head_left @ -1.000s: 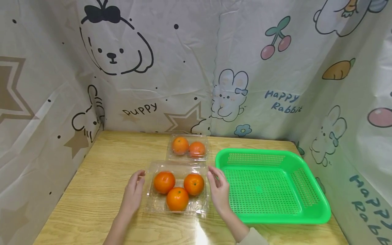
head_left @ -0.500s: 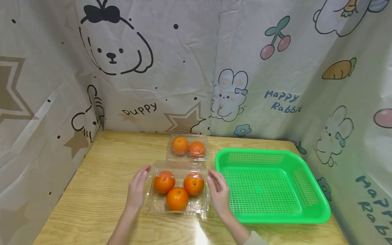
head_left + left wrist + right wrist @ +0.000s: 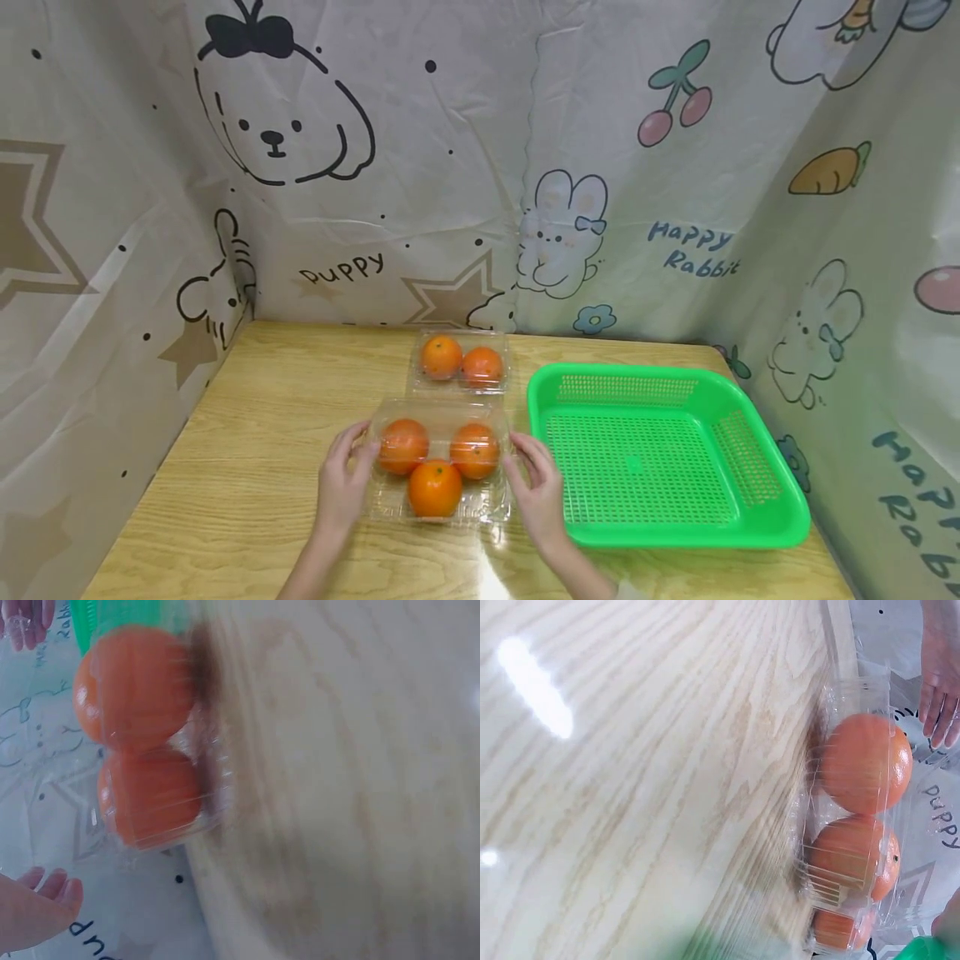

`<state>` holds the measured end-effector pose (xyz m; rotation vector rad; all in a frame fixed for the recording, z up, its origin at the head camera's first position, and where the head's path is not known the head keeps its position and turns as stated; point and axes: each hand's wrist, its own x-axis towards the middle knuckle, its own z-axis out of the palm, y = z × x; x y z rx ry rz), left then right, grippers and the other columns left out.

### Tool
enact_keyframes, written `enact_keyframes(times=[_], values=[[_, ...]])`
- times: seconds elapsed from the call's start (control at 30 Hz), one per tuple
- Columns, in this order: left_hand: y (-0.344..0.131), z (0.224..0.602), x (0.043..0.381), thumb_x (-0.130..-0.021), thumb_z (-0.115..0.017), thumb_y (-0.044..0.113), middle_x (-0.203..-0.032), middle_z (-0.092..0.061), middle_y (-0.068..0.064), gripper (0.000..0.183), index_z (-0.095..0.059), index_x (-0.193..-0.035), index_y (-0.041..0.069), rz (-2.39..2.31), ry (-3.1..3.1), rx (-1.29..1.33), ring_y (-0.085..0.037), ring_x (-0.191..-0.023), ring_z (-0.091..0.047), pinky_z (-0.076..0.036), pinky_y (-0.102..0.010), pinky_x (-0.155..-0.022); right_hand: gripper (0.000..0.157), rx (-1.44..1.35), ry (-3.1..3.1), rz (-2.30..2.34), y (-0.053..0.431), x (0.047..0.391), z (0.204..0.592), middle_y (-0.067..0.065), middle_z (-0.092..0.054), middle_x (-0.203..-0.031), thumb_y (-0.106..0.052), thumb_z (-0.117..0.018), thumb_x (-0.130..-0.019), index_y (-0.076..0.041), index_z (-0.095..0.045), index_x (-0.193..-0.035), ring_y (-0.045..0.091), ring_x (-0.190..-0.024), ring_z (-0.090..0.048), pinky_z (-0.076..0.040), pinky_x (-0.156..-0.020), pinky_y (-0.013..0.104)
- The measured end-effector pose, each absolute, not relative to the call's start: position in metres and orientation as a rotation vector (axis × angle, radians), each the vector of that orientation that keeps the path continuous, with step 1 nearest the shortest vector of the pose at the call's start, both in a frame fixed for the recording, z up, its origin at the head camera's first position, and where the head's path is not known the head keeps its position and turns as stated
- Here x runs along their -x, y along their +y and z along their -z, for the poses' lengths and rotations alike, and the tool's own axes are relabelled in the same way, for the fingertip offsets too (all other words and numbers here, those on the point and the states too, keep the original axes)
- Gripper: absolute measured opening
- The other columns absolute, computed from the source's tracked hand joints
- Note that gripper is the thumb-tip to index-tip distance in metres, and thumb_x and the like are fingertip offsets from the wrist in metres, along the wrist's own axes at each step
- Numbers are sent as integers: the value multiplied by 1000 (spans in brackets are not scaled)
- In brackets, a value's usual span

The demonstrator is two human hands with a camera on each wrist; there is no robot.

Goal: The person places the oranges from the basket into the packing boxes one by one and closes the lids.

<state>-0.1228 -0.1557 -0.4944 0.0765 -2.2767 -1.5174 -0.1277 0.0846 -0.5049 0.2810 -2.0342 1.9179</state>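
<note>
A clear plastic clamshell box (image 3: pixel 386 504) with three oranges (image 3: pixel 435 489) rests on the table, its lid (image 3: pixel 442 410) tilted forward over the back two fruits. My left hand (image 3: pixel 343 483) is at the lid's left side, fingertips and thumb right at its edge. At the opposite side, my right hand (image 3: pixel 538 492) has fingertips close against the lid's right edge. The left wrist view shows loosely bent fingers (image 3: pixel 54 889) near the plastic. Through the box in the right wrist view, the left hand's fingers (image 3: pixel 939 712) look nearly straight.
Behind the box, a second clear plastic box (image 3: pixel 459 385) holds two oranges (image 3: pixel 442 357). A green plastic basket (image 3: pixel 667 537) stands close to my right hand. Cartoon-printed sheets (image 3: pixel 442 192) wall off the wooden table (image 3: pixel 277 400) at the back and sides.
The lid has tipped forward and down over the oranges. My left hand has moved right to the lid's edge, and the right hand has shifted slightly toward me.
</note>
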Motion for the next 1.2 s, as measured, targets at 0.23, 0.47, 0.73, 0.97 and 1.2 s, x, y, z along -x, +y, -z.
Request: enact_keyframes(times=[0.23,0.47,0.73,0.97,1.2], values=[[-151,501,112,-82,-54,-8,-122,-51,-26,37,-50,-119,-11,1527,-2197,13,-33,-111,-47,-35,-10,-90,33,-299,-2040,-1874,83,119,506,29,-51,-113,7,-59,-81,16,-52,-112,21,-110,-53,-38,-95,22],[-154,519,107,-76,-54,-12,-125,-51,-22,48,-50,-123,-7,1496,-2185,65,-29,-114,-45,-31,-9,-92,36,-246,-2138,-1836,82,112,509,24,-50,-116,10,-58,-79,15,-50,-114,37,-113,-49,-36,-97,23],[-153,525,99,-72,-56,-13,-129,-47,-22,55,-48,-126,-4,1536,-2231,-5,-36,-121,-40,-28,-56,-100,38,-290,-2196,-1753,78,102,519,24,-47,-119,11,-56,-79,10,-50,-116,30,-115,-46,-31,-99,20],[-153,532,95,-67,-58,-15,-129,-47,-22,60,-48,-126,-4,1517,-2272,-33,-34,-120,-41,-29,-36,-105,41,-396,-2233,-1590,77,96,531,22,-45,-121,16,-53,-76,10,-49,-117,31,-114,-44,-26,-101,17],[-153,541,94,-63,-59,-19,-129,-48,-22,65,-48,-126,-4,1497,-2280,-38,-33,-120,-41,-20,-5,-96,45,-406,-2294,-1447,76,93,538,18,-46,-120,15,-56,-75,6,-50,-118,29,-111,-46,-25,-101,15]])
